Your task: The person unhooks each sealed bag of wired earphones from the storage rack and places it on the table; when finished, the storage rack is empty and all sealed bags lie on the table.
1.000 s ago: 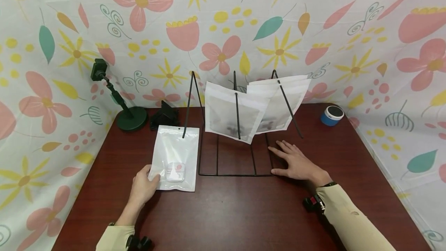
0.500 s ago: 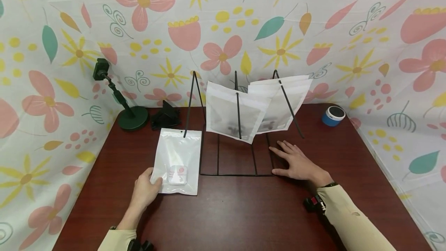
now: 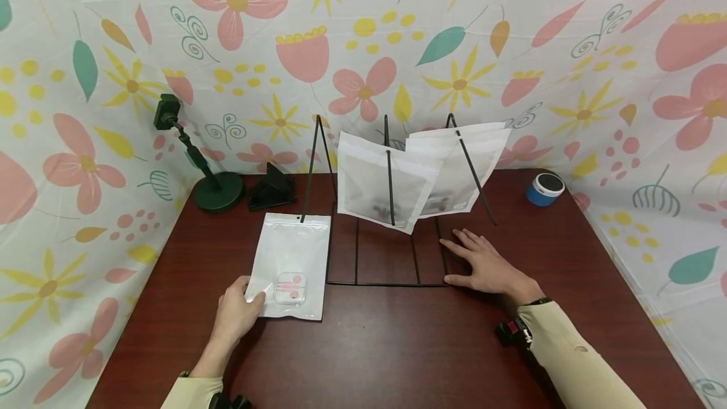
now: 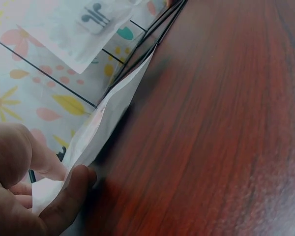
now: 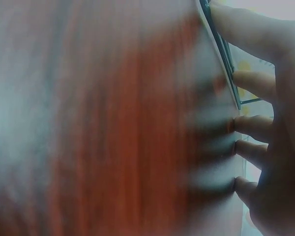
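Note:
My left hand [image 3: 238, 309] pinches the lower left edge of a white zip pouch [image 3: 289, 245] between thumb and fingers. Through its glossy front a small square clear case [image 3: 290, 288] shows, with pink earphones inside. The pouch's top edge, with its hanging hole, is right at the tip of the left hook of a black wire display rack [image 3: 386, 284]. From the left wrist the pouch [image 4: 110, 115] appears edge-on, tilted over the table. My right hand [image 3: 481, 264] rests with spread fingers at the right front corner of the rack's base; its fingertips [image 5: 240, 125] touch down on the tabletop.
One similar pouch [image 3: 380, 185] hangs on the middle hook, and overlapping pouches [image 3: 462, 166] hang on the right one. Behind on the left stand a dark green stand [image 3: 218, 192] and a black holder [image 3: 271, 189]. A blue-and-white round speaker-like object [image 3: 544, 190] sits back right.
The pouch in my left hand has shifted slightly right and toward me, its top edge now down near the hook tip. My right hand stays in place at the rack.

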Demonstrator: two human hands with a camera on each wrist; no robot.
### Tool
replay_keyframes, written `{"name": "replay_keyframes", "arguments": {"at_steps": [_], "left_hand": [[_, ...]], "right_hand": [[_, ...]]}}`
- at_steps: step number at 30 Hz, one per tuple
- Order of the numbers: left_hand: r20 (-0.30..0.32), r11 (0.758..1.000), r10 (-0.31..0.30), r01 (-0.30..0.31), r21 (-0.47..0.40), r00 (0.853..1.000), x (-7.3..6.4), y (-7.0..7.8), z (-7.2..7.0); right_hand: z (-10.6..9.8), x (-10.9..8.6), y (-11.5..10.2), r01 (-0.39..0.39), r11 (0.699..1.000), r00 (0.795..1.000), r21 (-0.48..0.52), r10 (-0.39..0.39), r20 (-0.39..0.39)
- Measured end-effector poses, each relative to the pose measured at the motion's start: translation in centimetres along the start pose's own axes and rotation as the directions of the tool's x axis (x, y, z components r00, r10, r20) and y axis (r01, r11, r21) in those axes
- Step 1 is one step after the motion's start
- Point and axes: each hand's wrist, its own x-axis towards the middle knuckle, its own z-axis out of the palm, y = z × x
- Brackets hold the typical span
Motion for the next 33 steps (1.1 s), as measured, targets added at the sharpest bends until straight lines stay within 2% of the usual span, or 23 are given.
{"name": "replay_keyframes", "arguments": {"at_steps": [7,14,18,33], "left_hand": [[0.013,0.999,-0.032,0.032,0.039,0.999,-0.1,0.2,-0.3],[0.050,0.983,-0.062,0.053,0.173,0.997,0.2,0.5,-0.9],[0.069,0.974,-0.092,0.075,0.216,0.993,0.1,0.5,-1.1],[0.064,0.977,-0.048,0.034,0.213,0.997,0.1,0.2,-1.1]], "right_hand": [[0.0,0.1,0.0,0.003,1.000,1.000,-0.001,-0.003,-0.005],[0.1,0.0,0.1,0.005,1.000,1.000,-0.002,-0.005,-0.009],[0.2,0.0,0.1,0.005,1.000,1.000,-0.009,-0.005,-0.011],[0.1,0.1,0.1,0.001,1.000,1.000,-0.011,-0.001,-0.006]]}}
